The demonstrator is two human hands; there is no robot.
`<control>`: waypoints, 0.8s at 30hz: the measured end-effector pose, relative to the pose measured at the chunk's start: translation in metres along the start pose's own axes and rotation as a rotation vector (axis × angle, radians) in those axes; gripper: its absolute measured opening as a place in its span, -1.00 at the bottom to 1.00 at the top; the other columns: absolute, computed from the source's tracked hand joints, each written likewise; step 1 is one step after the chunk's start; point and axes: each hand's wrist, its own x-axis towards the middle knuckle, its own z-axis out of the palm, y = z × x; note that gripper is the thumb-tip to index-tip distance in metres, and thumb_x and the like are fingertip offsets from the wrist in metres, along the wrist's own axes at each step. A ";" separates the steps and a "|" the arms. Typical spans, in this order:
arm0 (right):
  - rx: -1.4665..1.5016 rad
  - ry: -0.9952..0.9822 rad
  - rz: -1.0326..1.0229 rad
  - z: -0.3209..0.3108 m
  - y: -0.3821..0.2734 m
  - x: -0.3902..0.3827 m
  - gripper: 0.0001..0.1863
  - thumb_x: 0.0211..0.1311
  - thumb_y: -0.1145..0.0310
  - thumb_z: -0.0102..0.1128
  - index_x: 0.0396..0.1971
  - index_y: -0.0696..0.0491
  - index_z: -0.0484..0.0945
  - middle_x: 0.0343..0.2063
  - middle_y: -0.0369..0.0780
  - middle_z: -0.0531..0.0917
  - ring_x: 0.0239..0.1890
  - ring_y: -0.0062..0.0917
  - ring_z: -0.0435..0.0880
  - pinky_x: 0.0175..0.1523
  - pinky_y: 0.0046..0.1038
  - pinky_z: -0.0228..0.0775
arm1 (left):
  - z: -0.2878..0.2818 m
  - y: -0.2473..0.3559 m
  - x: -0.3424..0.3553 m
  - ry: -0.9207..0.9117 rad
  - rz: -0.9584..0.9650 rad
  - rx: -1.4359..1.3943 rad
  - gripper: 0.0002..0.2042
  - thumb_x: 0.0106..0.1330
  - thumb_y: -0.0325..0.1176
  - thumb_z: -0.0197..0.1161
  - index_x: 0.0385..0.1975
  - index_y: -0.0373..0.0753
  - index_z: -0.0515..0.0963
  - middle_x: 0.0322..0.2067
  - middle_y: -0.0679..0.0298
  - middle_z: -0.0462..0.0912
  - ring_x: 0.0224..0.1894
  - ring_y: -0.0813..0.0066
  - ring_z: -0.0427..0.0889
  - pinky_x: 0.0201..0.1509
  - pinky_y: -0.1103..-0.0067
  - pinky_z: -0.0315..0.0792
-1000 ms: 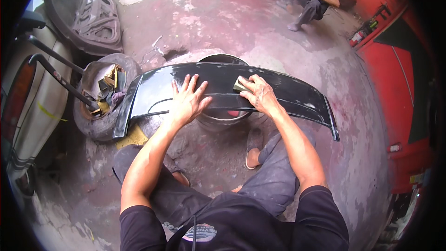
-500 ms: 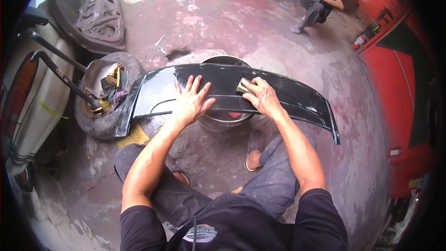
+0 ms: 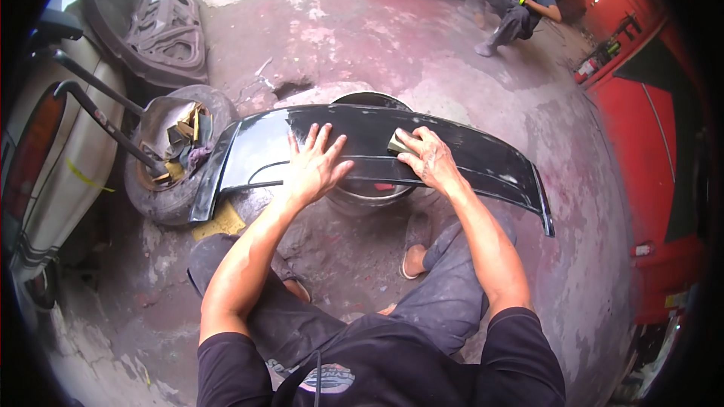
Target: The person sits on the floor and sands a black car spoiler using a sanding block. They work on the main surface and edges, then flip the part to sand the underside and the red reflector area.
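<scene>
A long, glossy black car spoiler (image 3: 467, 143) with scuffed pale patches lies across a round metal drum (image 3: 369, 200) in front of me. My left hand (image 3: 314, 166) rests flat on its left-middle part, fingers spread. To the right of the middle, my right hand (image 3: 428, 157) grips a small light-coloured sanding block (image 3: 395, 142) and presses it against the black surface. My palm and fingers cover part of the block. The spoiler's two ends bend down toward me.
A tyre (image 3: 143, 196) holding scraps of sandpaper (image 3: 185, 139) stands at the left, beside a yellowish sheet (image 3: 220, 222). Behind it lies a bare car door panel (image 3: 170, 38). A red vehicle (image 3: 633, 143) borders the right. Another person (image 3: 528, 7) crouches far right.
My right hand and the block have shifted very slightly to the right on the spoiler. My left hand stays in place. The crouching person's arms have moved.
</scene>
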 end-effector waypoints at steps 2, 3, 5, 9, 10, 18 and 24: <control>-0.001 -0.016 0.012 -0.003 -0.002 0.001 -0.42 0.32 0.22 0.44 0.34 -0.08 0.61 0.09 0.02 0.61 0.15 -0.09 0.61 0.28 -0.14 0.49 | -0.001 0.000 0.002 -0.004 -0.001 -0.001 -0.35 0.56 0.20 0.06 0.49 -0.07 0.40 0.56 -0.06 0.21 0.62 -0.15 0.10 0.53 -0.38 -0.09; -0.002 -0.025 0.018 -0.003 -0.002 0.002 -0.43 0.32 0.22 0.43 0.34 -0.08 0.61 0.10 0.02 0.61 0.15 -0.09 0.60 0.28 -0.14 0.49 | -0.002 0.000 0.002 -0.006 -0.002 -0.003 -0.35 0.56 0.20 0.06 0.49 -0.07 0.40 0.56 -0.06 0.21 0.62 -0.15 0.10 0.53 -0.38 -0.08; 0.002 -0.020 0.020 -0.001 -0.001 0.001 -0.43 0.33 0.22 0.43 0.34 -0.08 0.61 0.10 0.03 0.61 0.15 -0.09 0.60 0.29 -0.14 0.48 | 0.001 -0.001 0.001 -0.003 0.003 -0.001 -0.35 0.56 0.20 0.06 0.49 -0.08 0.39 0.56 -0.06 0.21 0.62 -0.15 0.10 0.53 -0.39 -0.08; 0.000 -0.026 0.024 -0.001 -0.001 0.000 -0.43 0.33 0.21 0.42 0.34 -0.07 0.61 0.11 0.03 0.60 0.16 -0.09 0.60 0.30 -0.13 0.48 | 0.002 -0.001 0.000 -0.005 0.003 0.001 -0.34 0.56 0.21 0.06 0.49 -0.08 0.39 0.55 -0.06 0.21 0.62 -0.15 0.10 0.53 -0.39 -0.07; 0.000 -0.021 0.019 -0.001 -0.001 0.000 -0.43 0.34 0.21 0.42 0.34 -0.07 0.61 0.11 0.03 0.60 0.16 -0.09 0.60 0.30 -0.13 0.48 | 0.003 0.000 0.000 -0.003 0.004 0.004 -0.34 0.56 0.20 0.06 0.49 -0.08 0.40 0.55 -0.06 0.21 0.62 -0.16 0.10 0.53 -0.39 -0.07; -0.025 -0.010 0.002 0.003 0.004 0.000 -0.44 0.34 0.21 0.41 0.33 -0.09 0.61 0.10 0.04 0.60 0.15 -0.08 0.60 0.27 -0.12 0.49 | 0.001 0.002 0.002 0.007 -0.002 0.002 -0.37 0.56 0.16 0.09 0.48 -0.09 0.41 0.56 -0.08 0.20 0.62 -0.16 0.10 0.54 -0.36 -0.06; -0.065 0.064 -0.050 0.012 0.003 -0.003 -0.43 0.31 0.20 0.43 0.33 -0.12 0.61 0.03 0.01 0.60 0.08 -0.06 0.61 0.21 -0.10 0.51 | 0.015 0.010 -0.004 0.111 0.154 -0.088 -0.43 0.57 0.06 0.12 0.44 -0.13 0.45 0.55 -0.09 0.19 0.62 -0.13 0.11 0.60 -0.19 -0.01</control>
